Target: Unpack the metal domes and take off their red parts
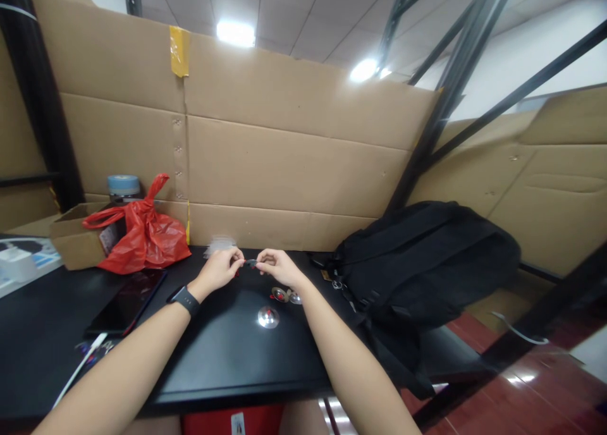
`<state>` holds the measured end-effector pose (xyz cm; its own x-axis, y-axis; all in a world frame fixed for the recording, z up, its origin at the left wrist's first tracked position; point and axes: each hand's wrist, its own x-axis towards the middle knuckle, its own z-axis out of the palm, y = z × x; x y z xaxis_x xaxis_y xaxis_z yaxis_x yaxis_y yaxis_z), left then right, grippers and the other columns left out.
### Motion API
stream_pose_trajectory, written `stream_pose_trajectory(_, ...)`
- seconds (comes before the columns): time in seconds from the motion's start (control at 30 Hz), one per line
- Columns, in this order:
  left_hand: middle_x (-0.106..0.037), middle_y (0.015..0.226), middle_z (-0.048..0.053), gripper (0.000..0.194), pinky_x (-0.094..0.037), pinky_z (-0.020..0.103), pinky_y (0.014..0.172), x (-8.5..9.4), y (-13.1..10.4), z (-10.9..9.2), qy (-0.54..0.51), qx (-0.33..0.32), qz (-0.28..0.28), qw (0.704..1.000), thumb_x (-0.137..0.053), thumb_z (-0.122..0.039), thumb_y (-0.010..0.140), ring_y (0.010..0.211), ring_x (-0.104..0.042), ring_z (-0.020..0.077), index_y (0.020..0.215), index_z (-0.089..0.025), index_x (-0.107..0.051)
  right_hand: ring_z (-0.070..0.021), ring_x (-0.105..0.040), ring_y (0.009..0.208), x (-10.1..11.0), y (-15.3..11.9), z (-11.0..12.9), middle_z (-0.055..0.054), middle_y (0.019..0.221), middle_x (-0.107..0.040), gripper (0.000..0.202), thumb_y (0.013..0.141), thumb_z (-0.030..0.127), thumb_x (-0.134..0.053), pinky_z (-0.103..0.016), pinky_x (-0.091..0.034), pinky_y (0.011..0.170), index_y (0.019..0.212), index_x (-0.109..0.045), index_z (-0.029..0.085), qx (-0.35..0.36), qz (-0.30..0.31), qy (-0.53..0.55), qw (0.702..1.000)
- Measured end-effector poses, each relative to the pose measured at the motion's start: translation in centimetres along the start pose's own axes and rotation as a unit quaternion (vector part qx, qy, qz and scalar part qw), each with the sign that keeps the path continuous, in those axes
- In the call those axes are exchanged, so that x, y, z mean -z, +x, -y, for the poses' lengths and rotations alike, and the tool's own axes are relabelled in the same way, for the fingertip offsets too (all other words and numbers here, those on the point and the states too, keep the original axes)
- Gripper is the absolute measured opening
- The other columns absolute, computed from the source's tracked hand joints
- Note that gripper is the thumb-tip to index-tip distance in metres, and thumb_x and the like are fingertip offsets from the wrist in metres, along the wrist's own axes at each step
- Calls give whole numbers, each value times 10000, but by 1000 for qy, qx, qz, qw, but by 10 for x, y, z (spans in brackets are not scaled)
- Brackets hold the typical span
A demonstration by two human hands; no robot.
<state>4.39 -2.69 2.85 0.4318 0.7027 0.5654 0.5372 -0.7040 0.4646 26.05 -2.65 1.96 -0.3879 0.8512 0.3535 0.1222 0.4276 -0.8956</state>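
Note:
Above the black table, my left hand (222, 267) and my right hand (279, 267) face each other, fingers pinched on opposite ends of a small dark metallic piece (251, 263). A bit of red shows by the left fingertips. A shiny silver disc (268, 317) with a red centre lies on the table below the hands. Another round metal disc (279, 294) with red on it lies close to my right wrist, beside a further silver disc (294, 298) partly covered by that wrist. Blurred clear plastic (220, 245) is behind my left hand.
On the black table (227, 365) stand a red plastic bag (149, 232), a cardboard box (78, 236) and a blue-lidded container (124, 186). A phone (127, 302), white cable (79, 370) and power strip (35, 270) lie left. A black backpack (427, 264) sits right; cardboard panels rise behind.

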Motion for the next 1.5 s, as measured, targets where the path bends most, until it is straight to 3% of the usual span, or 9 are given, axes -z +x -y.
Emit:
stream_pose_trajectory(0.23, -702, 758, 18, 139, -438, 266, 680, 3, 1, 4, 18, 26, -37, 999, -537, -275, 900, 707, -648, 178, 807, -200, -608, -110, -558, 591, 35, -3, -9, -7, 763, -653, 338, 678, 410, -773, -214, -415, 514, 872, -610, 187, -1, -225, 50, 973)
stream_pose_trajectory(0.43, -700, 768, 19, 150, -447, 262, 689, 3, 1, -6, -11, 5, -25, 1000, -526, -285, 917, 709, -646, 169, 838, -193, -614, -147, -638, 829, 18, -9, -1, -75, 1160, -656, 591, 601, 320, -862, -292, -524, 751, 1137, -633, 220, 6, -27, -4, 1000)
stream_pose_trajectory(0.53, -702, 791, 21, 155, -448, 261, 691, 1, 1, -11, -22, -12, -15, 1000, -504, -283, 931, 722, -648, 168, 853, -195, -606, -163, -644, 840, 0, -5, 1, -62, 1032, -697, 462, 653, 361, -836, -307, -519, 781, 1048, -670, 189, 10, 29, -27, 999)
stream_pose_trajectory(0.7, -713, 827, 25, 147, -448, 262, 698, 3, 4, 2, -4, 27, -56, 998, -483, -287, 935, 749, -659, 176, 873, -206, -588, -151, -629, 662, 6, -1, -6, -41, 779, -697, 349, 695, 442, -784, -293, -510, 669, 837, -649, 152, -16, -6, -17, 1000)
stream_pose_trajectory(0.8, -711, 817, 36, 169, -434, 258, 658, 8, 3, 17, 44, 62, -56, 996, -495, -321, 922, 722, -653, 185, 852, -209, -601, -154, -637, 642, 31, -3, -16, -48, 811, -713, 412, 680, 445, -778, -274, -497, 612, 944, -634, 163, -27, -119, -23, 992)
stream_pose_trajectory(0.93, -686, 714, 35, 164, -401, 252, 602, 12, 0, 32, 106, 87, 0, 991, -534, -305, 866, 649, -634, 192, 766, -215, -629, -172, -646, 626, 62, -10, -38, -23, 714, -692, 466, 704, 432, -726, -279, -494, 600, 1068, -614, 162, -63, -280, -133, 949)
stream_pose_trajectory(1.17, -667, 699, 24, 50, -418, 244, 627, 12, -4, 33, 108, 71, 47, 990, -627, -186, 712, 666, -614, 188, 678, -221, -638, -160, -607, 609, 71, -12, -62, -3, 630, -661, 263, 707, 371, -708, -294, -490, 664, 862, -713, 158, -103, -262, -247, 927)
stream_pose_trajectory(1.27, -679, 836, 41, 74, -455, 261, 712, 11, -4, 16, 74, -2, 63, 995, -641, -196, 735, 746, -618, 187, 800, -210, -671, -167, -614, 671, 69, -11, -63, -14, 674, -679, 138, 706, 313, -712, -296, -479, 714, 757, -728, 186, -106, -244, -279, 923)
stream_pose_trajectory(1.5, -703, 814, 23, 153, -463, 216, 638, -16, -15, -51, -95, -132, 290, 943, -725, -319, 789, 682, -623, 142, 900, -214, -741, -204, -632, 817, 67, -10, -59, -66, 857, -717, 97, 696, 255, -755, -339, -471, 824, 770, -741, 193, -105, -220, -328, 913)
